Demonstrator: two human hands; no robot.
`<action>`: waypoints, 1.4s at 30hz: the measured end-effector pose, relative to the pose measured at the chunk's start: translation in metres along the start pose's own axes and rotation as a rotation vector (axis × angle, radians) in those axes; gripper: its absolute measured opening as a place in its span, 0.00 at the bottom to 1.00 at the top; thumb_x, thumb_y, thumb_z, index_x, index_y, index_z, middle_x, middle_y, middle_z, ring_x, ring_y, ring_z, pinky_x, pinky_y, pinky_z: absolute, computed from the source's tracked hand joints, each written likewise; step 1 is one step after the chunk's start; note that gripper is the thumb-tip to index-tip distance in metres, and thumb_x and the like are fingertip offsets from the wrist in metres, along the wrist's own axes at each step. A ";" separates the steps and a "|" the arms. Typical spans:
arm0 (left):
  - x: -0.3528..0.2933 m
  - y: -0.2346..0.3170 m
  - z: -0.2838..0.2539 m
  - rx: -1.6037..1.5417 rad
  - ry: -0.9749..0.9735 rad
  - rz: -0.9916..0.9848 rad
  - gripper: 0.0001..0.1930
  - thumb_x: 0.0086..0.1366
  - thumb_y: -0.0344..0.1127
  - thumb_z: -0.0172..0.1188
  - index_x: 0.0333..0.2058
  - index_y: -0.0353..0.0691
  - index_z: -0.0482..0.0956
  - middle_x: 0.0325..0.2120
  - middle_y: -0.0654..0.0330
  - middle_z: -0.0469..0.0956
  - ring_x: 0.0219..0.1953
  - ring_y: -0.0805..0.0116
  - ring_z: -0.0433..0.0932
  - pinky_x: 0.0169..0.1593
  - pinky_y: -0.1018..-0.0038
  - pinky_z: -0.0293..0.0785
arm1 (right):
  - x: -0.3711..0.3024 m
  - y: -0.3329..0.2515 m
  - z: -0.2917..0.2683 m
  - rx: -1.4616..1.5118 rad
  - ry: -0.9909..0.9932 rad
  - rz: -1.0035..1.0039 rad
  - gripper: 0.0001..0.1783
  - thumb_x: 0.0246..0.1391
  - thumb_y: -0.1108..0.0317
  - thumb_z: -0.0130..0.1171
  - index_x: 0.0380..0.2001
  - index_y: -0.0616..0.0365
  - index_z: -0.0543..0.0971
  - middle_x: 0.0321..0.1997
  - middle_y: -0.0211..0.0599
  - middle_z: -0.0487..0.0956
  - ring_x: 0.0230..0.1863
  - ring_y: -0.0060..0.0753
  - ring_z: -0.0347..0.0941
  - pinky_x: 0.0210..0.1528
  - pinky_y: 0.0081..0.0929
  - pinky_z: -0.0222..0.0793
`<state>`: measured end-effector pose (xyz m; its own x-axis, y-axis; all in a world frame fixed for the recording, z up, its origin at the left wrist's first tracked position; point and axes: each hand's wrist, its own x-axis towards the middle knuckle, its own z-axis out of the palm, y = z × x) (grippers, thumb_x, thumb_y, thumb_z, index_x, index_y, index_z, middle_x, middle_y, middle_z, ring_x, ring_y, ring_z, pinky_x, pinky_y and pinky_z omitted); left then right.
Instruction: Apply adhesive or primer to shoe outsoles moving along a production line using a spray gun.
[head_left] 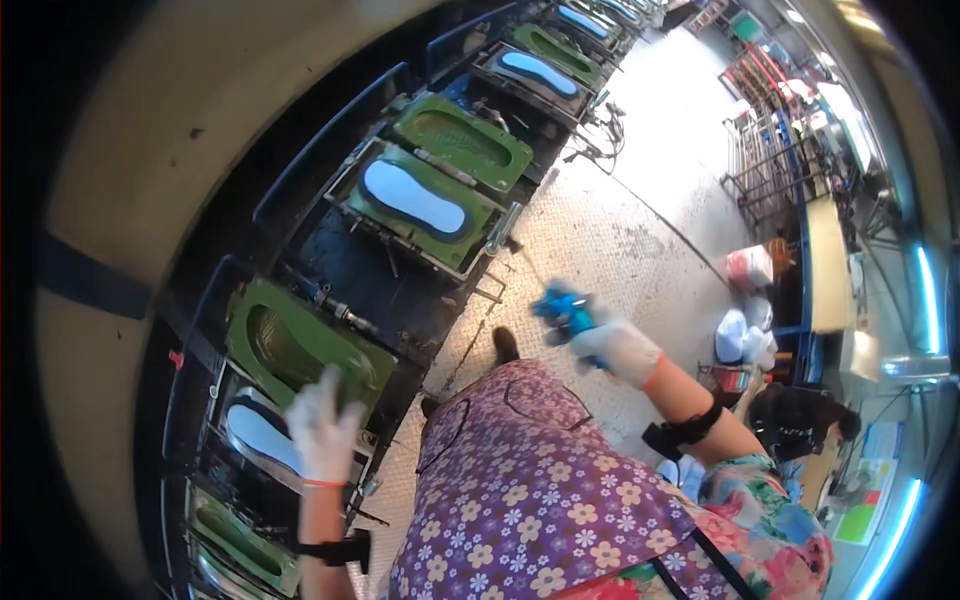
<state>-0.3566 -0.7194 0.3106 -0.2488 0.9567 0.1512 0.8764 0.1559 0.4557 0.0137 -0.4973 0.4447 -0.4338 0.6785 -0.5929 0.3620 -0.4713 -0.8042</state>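
My left hand (325, 435), in a white glove, is raised at the near end of an opened green shoe-sole mould (300, 345). Its fingers are spread and slightly blurred, and I see nothing held in them. Just left of the fingers is a white-topped sole form (262, 432) with a dark rim, partly covered by the hand. My right hand (622, 350), also gloved, is wrapped round a blue gun-shaped tool (568, 312) with a thin nozzle pointing toward the moulds. The tool is held above the floor, away from the machine.
Several more mould stations, including a white-topped form (415, 197) beside a green cavity (465, 145), run along the machine. Blue metal rails (330, 140) stand behind them. Metal racks (780, 150), a white bucket (750, 266) and white bags (742, 338) are at right. A dark-clothed person (795, 420) is beyond my right arm.
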 end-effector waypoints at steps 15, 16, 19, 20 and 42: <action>0.417 0.231 0.279 0.124 -0.195 -0.105 0.31 0.56 0.54 0.74 0.51 0.38 0.84 0.56 0.48 0.80 0.60 0.47 0.77 0.64 0.53 0.73 | 0.124 -0.057 -0.279 0.198 0.023 0.096 0.57 0.42 0.79 0.54 0.81 0.60 0.53 0.61 0.49 0.77 0.53 0.41 0.82 0.29 0.22 0.80; 0.429 0.242 0.293 0.212 -0.251 -0.163 0.30 0.55 0.54 0.75 0.50 0.39 0.84 0.53 0.49 0.81 0.58 0.49 0.79 0.62 0.53 0.74 | 0.134 -0.065 -0.295 0.189 -0.004 0.127 0.57 0.43 0.81 0.53 0.82 0.59 0.52 0.62 0.49 0.77 0.53 0.40 0.82 0.28 0.21 0.80; 0.452 0.257 0.312 0.305 -0.338 -0.269 0.29 0.55 0.55 0.76 0.48 0.40 0.84 0.49 0.51 0.83 0.55 0.51 0.82 0.57 0.53 0.76 | 0.165 -0.075 -0.345 0.192 -0.075 0.167 0.57 0.44 0.81 0.53 0.82 0.57 0.52 0.62 0.49 0.77 0.53 0.40 0.82 0.28 0.21 0.80; 0.447 0.259 0.309 0.303 -0.351 -0.326 0.29 0.55 0.55 0.76 0.47 0.40 0.84 0.47 0.52 0.84 0.53 0.51 0.83 0.55 0.54 0.78 | 0.173 -0.080 -0.356 0.192 -0.103 0.187 0.57 0.44 0.81 0.53 0.82 0.57 0.52 0.62 0.49 0.77 0.53 0.40 0.82 0.28 0.21 0.80; 0.596 0.186 -0.021 0.082 0.253 -0.190 0.23 0.65 0.54 0.67 0.41 0.35 0.84 0.37 0.45 0.84 0.44 0.50 0.84 0.51 0.60 0.78 | 0.364 -0.262 -0.218 -0.658 -0.284 -0.745 0.34 0.56 0.75 0.54 0.69 0.54 0.72 0.48 0.55 0.85 0.46 0.51 0.84 0.50 0.41 0.78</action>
<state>-0.3504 -0.1250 0.5036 -0.4966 0.8187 0.2882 0.8323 0.3550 0.4257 -0.0595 -0.0038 0.4485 -0.8806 0.4737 -0.0097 0.2639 0.4733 -0.8405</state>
